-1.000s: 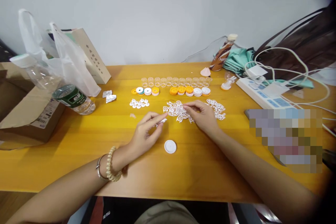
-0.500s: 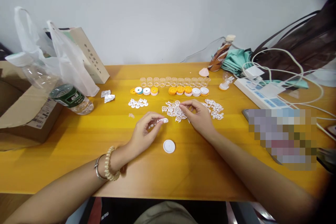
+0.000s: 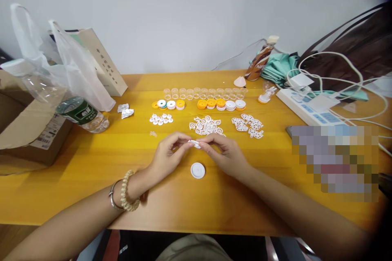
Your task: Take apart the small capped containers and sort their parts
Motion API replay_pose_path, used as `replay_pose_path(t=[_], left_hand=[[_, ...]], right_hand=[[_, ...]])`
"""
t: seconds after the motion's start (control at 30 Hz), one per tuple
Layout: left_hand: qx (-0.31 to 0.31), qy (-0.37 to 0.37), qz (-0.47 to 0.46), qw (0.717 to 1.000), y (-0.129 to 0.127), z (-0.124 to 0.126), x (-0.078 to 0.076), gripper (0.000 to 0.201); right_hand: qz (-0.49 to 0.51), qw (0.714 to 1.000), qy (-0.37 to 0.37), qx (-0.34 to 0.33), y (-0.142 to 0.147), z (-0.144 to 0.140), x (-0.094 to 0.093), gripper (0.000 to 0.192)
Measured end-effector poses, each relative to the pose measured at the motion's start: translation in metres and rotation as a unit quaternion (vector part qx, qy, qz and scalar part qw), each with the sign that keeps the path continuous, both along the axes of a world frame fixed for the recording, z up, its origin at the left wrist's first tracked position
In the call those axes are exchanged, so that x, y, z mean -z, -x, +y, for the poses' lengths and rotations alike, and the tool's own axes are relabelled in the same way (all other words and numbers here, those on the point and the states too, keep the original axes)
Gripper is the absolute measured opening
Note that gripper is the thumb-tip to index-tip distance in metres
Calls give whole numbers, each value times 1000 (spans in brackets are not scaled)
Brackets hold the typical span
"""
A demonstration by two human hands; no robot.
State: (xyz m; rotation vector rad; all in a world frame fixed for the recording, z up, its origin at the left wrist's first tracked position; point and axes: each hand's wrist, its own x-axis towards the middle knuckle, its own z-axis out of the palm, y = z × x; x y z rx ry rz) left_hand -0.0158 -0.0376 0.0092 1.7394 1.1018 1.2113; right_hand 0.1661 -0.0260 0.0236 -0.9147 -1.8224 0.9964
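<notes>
We note both hands meeting over the middle of the yellow table (image 3: 92,195): our left hand (image 3: 167,157) and our right hand (image 3: 225,155) pinch one small white part (image 3: 194,143) between their fingertips, the part held just above the tabletop and between the two hands; whether it is one piece or two pressed together we cannot tell at this size. Directly below the hands, nearer to us, a round white cap (image 3: 197,170) lies flat on the table, apart from both hands. Just beyond the fingertips lies a loose heap of white cut-out pieces (image 3: 206,125), with a second heap of white cut-out pieces (image 3: 248,125) to its right and a smaller cluster of white discs (image 3: 161,119) to its left. Behind these we record a row of orange and white caps (image 3: 200,104), and behind that a row of clear small cups (image 3: 205,93). The left wrist carries a bead bracelet (image 3: 125,193) and a thin metal bangle beside it. At the left of the table a plastic water bottle (image 3: 61,98) lies on its side against a cardboard box (image 3: 21,130), with a white plastic bag (image 3: 76,65) just behind it and two crumpled foil scraps (image 3: 125,111) near it. At the right, a white power strip (image 3: 309,106) with cables sits near a dark brown bag (image 3: 358,49) and a brown drink bottle (image 3: 260,59).
</notes>
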Motion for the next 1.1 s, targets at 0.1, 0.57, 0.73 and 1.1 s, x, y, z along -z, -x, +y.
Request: replay_pose_path(t=[0.1, 0.57, 0.73, 1.1], left_hand=[[9, 27, -15, 999, -1, -1, 0, 13], [47, 142, -139, 979, -8, 1, -10, 19], [43, 157, -137, 977, -8, -1, -10, 19], [18, 136, -80, 987, -7, -3, -6, 17]], right_hand=[[-24, 999, -32, 13, 0, -1, -1, 13], [47, 999, 26, -5, 5, 1, 9, 7], [22, 999, 15, 22, 3, 1, 9, 7], [-67, 995, -70, 24, 0, 2, 4, 8]])
